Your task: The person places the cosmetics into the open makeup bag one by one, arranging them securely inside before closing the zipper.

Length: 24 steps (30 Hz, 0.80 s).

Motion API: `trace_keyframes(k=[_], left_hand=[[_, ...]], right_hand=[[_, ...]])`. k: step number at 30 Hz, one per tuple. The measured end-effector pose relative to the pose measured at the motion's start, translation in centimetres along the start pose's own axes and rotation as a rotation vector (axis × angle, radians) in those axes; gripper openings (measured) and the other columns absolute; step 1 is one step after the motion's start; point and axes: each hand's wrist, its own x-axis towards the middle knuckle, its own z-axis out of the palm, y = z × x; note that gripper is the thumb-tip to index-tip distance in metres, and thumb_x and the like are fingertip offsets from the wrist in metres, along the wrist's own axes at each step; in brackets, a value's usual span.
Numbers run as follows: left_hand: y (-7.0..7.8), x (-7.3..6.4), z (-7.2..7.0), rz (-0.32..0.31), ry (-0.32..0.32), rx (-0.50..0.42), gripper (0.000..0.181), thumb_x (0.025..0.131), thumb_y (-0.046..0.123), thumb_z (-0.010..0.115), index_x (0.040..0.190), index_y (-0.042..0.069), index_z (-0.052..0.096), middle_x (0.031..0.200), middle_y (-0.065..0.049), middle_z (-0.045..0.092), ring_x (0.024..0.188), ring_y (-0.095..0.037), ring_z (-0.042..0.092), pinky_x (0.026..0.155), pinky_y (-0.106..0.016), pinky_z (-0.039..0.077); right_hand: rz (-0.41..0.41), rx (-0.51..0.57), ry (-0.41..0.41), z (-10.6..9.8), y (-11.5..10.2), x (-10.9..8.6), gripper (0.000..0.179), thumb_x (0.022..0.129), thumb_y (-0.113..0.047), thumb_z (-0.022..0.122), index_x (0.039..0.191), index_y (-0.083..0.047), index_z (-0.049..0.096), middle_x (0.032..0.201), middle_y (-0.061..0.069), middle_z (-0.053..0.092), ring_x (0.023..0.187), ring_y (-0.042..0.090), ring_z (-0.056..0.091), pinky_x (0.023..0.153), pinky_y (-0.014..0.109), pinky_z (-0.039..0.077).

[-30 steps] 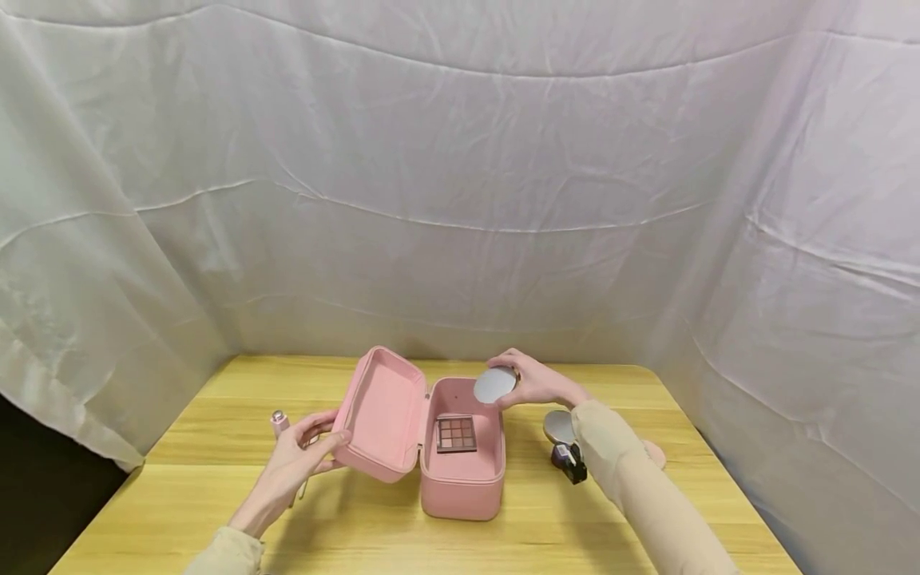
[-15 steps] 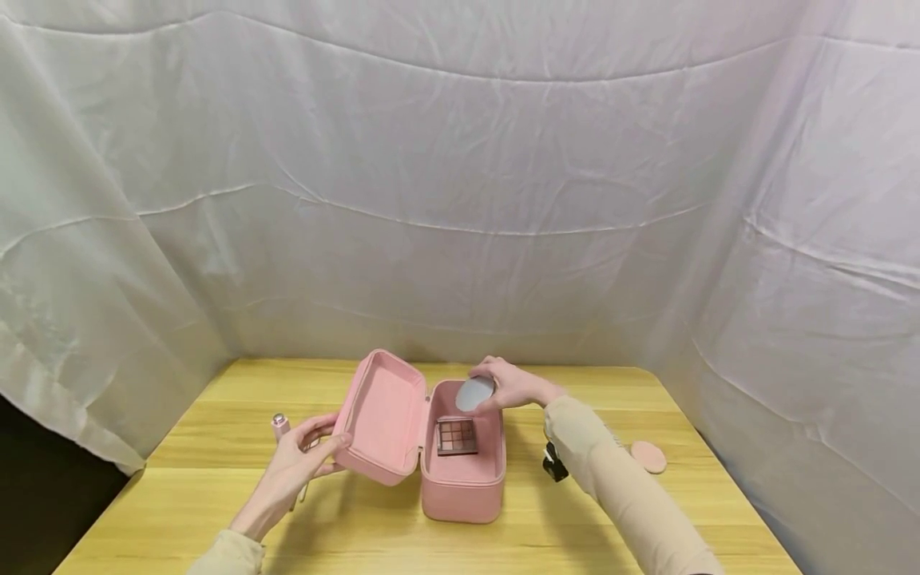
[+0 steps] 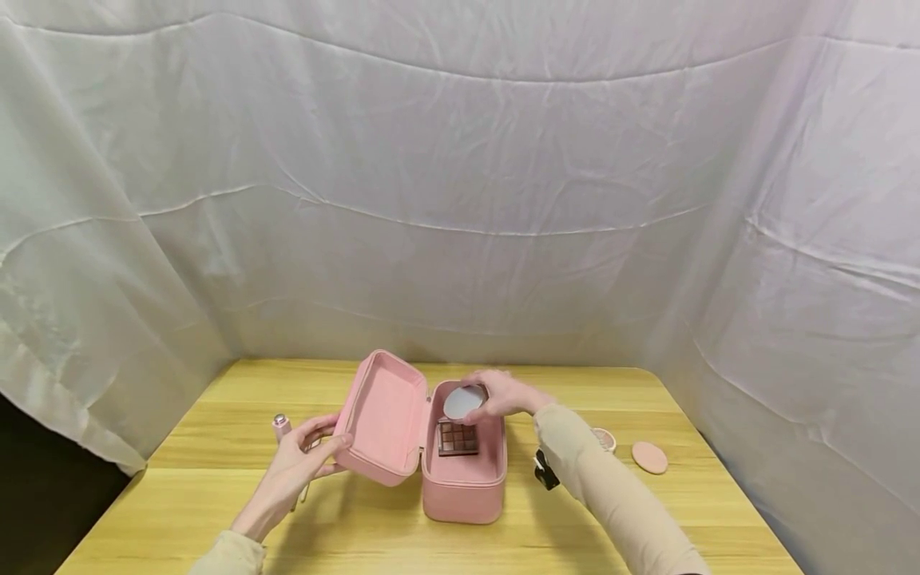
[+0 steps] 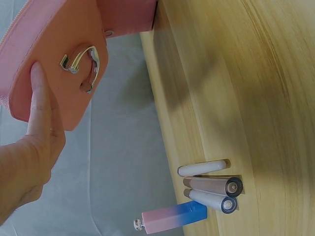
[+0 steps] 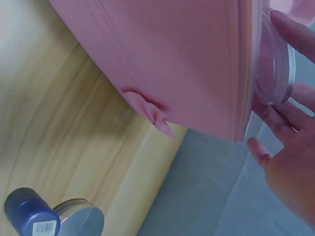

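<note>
A pink cosmetic case [image 3: 462,501] lies open on the wooden table. My left hand [image 3: 298,463] holds its tilted lid [image 3: 384,415] by the edge, thumb on the rim. In the left wrist view, fingers rest on the lid's outer face near a metal-fitted handle [image 4: 93,64]. Over the case's far end, my right hand [image 3: 503,393] pinches a round compact [image 3: 463,402] with a silvery face; its clear rim shows in the right wrist view beside the case's edge. Inside the case lies an eyeshadow palette [image 3: 458,439], its far edge close to the compact.
Right of the case are a small black item [image 3: 545,470], an open round compact [image 3: 604,438], and a pink puff [image 3: 650,458]. The right wrist view shows a dark blue bottle [image 5: 32,214]. A pink-and-blue tube [image 4: 172,216] and several slim tubes [image 4: 211,186] lie left.
My right hand has carried the round compact leftward and lower, from above the case's right rim to its opening. The left hand keeps the lid where it was.
</note>
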Motion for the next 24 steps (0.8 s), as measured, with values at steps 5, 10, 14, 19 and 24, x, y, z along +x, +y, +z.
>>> trace_keyframes(k=[5, 10, 14, 19, 24], left_hand=[[0.00, -0.01, -0.02, 0.003, -0.007, -0.002, 0.060, 0.098, 0.014, 0.063, 0.146, -0.009, 0.037, 0.138, -0.024, 0.049, 0.099, -0.007, 0.067, 0.088, -0.030, 0.062], [0.02, 0.01, 0.06, -0.001, 0.007, -0.006, 0.060, 0.097, 0.014, 0.064, 0.146, -0.008, 0.038, 0.137, -0.023, 0.051, 0.098, -0.007, 0.067, 0.088, -0.030, 0.063], [0.06, 0.07, 0.14, -0.013, 0.026, -0.007, 0.059, 0.096, 0.013, 0.065, 0.145, -0.007, 0.040, 0.133, -0.019, 0.055, 0.096, -0.005, 0.068, 0.087, -0.030, 0.063], [0.07, 0.04, 0.16, -0.015, 0.031, -0.006, 0.059, 0.095, 0.013, 0.065, 0.145, -0.007, 0.041, 0.130, -0.014, 0.057, 0.095, -0.004, 0.068, 0.087, -0.031, 0.063], [0.13, 0.00, 0.14, -0.014, 0.032, -0.005, 0.058, 0.095, 0.014, 0.065, 0.145, -0.007, 0.041, 0.132, -0.016, 0.056, 0.096, -0.004, 0.068, 0.087, -0.031, 0.063]], right_hand=[[0.022, 0.036, -0.015, 0.35, -0.24, 0.06, 0.066, 0.078, -0.030, 0.084, 0.133, -0.002, 0.062, 0.120, 0.013, 0.070, 0.104, 0.024, 0.062, 0.090, 0.036, 0.047], [0.051, 0.080, -0.025, 0.59, -0.50, 0.18, 0.068, 0.078, -0.030, 0.084, 0.135, -0.002, 0.061, 0.120, 0.012, 0.070, 0.104, 0.022, 0.061, 0.090, 0.036, 0.047], [0.067, 0.070, -0.025, 0.75, -0.59, 0.28, 0.067, 0.078, -0.031, 0.084, 0.135, -0.005, 0.062, 0.122, 0.010, 0.070, 0.105, 0.022, 0.061, 0.096, 0.044, 0.041], [0.070, 0.067, -0.020, 0.92, -0.61, 0.39, 0.062, 0.078, -0.029, 0.085, 0.134, -0.010, 0.064, 0.119, 0.007, 0.071, 0.105, 0.021, 0.060, 0.098, 0.048, 0.037], [0.091, 0.069, -0.015, 1.01, -0.71, 0.41, 0.066, 0.078, -0.030, 0.085, 0.136, -0.008, 0.062, 0.125, 0.010, 0.070, 0.111, 0.025, 0.061, 0.102, 0.052, 0.036]])
